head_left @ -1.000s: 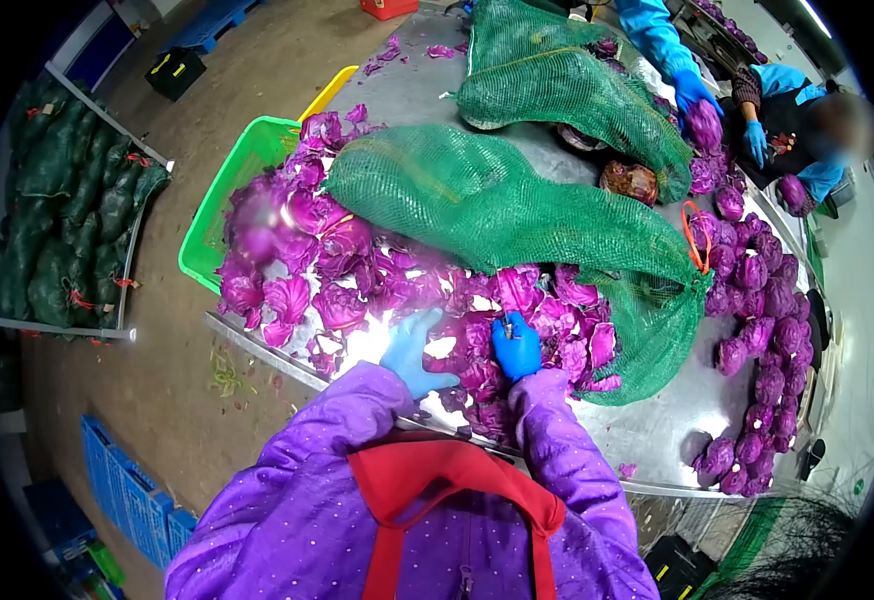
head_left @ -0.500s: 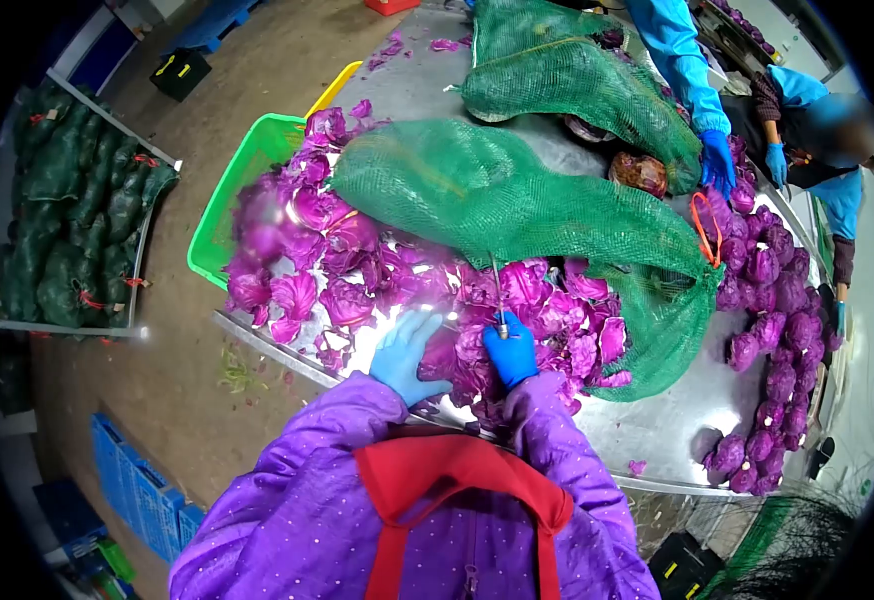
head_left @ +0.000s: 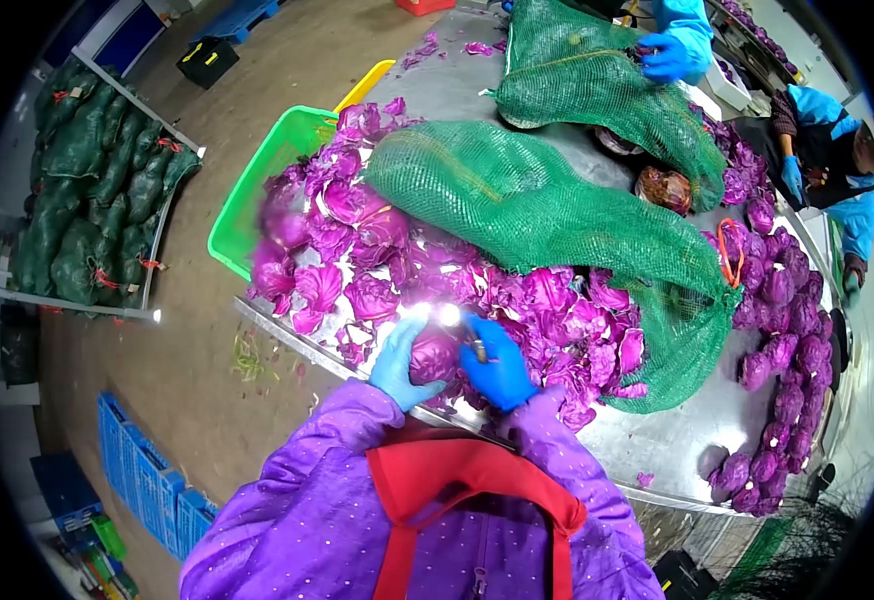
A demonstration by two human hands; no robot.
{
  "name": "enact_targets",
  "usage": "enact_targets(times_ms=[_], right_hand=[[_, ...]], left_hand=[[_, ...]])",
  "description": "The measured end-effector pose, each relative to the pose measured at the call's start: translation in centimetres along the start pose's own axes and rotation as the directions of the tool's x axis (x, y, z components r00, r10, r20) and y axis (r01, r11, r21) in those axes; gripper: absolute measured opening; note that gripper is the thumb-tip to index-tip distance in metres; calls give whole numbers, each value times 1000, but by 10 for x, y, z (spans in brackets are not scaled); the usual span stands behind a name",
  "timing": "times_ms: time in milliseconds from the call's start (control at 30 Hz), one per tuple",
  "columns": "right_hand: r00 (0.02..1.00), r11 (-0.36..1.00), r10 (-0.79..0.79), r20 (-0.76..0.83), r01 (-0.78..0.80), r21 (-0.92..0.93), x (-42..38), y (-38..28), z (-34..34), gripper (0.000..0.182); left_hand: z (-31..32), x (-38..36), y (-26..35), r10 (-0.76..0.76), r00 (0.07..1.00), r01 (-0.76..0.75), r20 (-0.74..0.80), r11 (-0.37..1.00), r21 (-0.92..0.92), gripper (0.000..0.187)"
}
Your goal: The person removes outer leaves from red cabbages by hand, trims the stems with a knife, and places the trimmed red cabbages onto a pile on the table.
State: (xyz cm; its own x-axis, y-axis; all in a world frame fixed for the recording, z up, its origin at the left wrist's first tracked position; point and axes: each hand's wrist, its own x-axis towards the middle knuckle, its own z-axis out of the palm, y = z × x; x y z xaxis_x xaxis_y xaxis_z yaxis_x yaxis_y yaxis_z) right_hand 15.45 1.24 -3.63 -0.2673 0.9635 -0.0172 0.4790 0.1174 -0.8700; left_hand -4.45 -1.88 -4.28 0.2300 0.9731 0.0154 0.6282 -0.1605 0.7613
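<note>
My left hand (head_left: 404, 362), in a light blue glove, is curved round the left side of a purple cabbage (head_left: 435, 357) near the table's front edge. Just right of the cabbage, my right hand (head_left: 497, 364), in a darker blue glove, is closed on a knife (head_left: 479, 350); its blade is hard to make out in the glare. Loose purple leaves (head_left: 557, 325) lie heaped around and beyond both hands. Behind them a long green mesh sack (head_left: 547, 205) stretches across the heap, with an orange tie at its right end.
A green crate (head_left: 267, 190) stands at the table's left. Cabbages (head_left: 792, 400) line the right side. Another mesh sack (head_left: 597, 95) lies at the back, near a co-worker's gloved hand (head_left: 665, 58). A second person (head_left: 827, 150) is farther right. Full sacks (head_left: 92, 200) sit on the left.
The knife and my right hand have drawn to the left, beside the cabbage. My left hand now cups the cabbage. The co-worker's hand has moved up and away from the far sack's right end.
</note>
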Motion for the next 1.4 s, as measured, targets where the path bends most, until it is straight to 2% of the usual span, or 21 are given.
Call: enact_targets(times_ms=[33,100,200,300,333,433,500,600,667,767,800,833,900,933,1033,1067,1100,1167,1267,1367,1400], right_hand=[[998,996,-28,-58,33,82,4,-1,12,43],[977,982,181,114,-185,30,18,-9,13,29],[983,992,109,150,-97,-84,24,21,19,22],[981,992,120,153,-114,-45,27,38,20,19],[989,991,109,96,-100,-89,27,42,25,12],[981,982,189,47,-190,12,33,56,31,12],[988,987,154,18,-154,53,32,53,31,12],[992,991,128,6,-128,45,30,43,30,12],[997,997,69,36,-70,16,25,40,32,12],[984,984,175,40,-176,26,28,66,45,13],[973,971,226,-46,-229,-65,34,54,38,14],[950,945,308,-45,-311,-101,40,79,43,16],[923,921,384,-25,-385,-66,41,80,30,20],[912,908,411,20,-407,-97,42,80,28,24],[971,929,224,82,-238,284,27,55,24,26],[948,931,274,162,-304,201,22,39,22,30],[966,897,236,101,-257,360,13,37,35,41],[999,983,47,28,-51,177,15,26,46,42],[958,905,184,218,-252,342,34,49,61,37],[989,994,65,129,-53,-96,47,27,45,34],[955,959,227,193,-183,-218,53,26,39,32]], left_hand=[[3,0,1,30,1000,-30,-1,999,17,101],[5,0,7,70,998,-69,-12,997,36,101],[9,-5,2,86,995,-85,-45,996,24,101],[10,-3,-4,123,991,-122,-54,992,19,100],[11,-4,-4,102,994,-101,-37,995,16,100],[7,-2,-10,133,991,-133,5,991,13,100],[-1,0,-10,85,994,-84,71,996,-8,101],[-11,2,2,67,994,-79,90,987,140,102],[-3,3,5,-14,998,7,65,994,109,103],[0,5,8,-65,996,58,62,992,110,104],[1,5,8,-56,996,49,63,994,102,104],[1,3,8,-50,997,44,63,995,95,105],[-4,-4,-1,-76,996,74,36,996,56,105],[-4,-9,-10,-18,1000,18,-3,999,36,109],[-3,-18,-17,-94,995,94,-31,996,3,114],[-3,-18,-17,-94,995,94,-32,995,9,114],[-3,-18,-17,-91,995,91,-33,996,17,114],[-4,-15,-14,-75,997,75,10,996,38,114],[-6,-12,-7,-57,995,52,80,996,70,113],[-8,-13,-4,-38,996,34,81,998,45,111],[-5,-15,-9,9,996,-13,91,999,45,110]])
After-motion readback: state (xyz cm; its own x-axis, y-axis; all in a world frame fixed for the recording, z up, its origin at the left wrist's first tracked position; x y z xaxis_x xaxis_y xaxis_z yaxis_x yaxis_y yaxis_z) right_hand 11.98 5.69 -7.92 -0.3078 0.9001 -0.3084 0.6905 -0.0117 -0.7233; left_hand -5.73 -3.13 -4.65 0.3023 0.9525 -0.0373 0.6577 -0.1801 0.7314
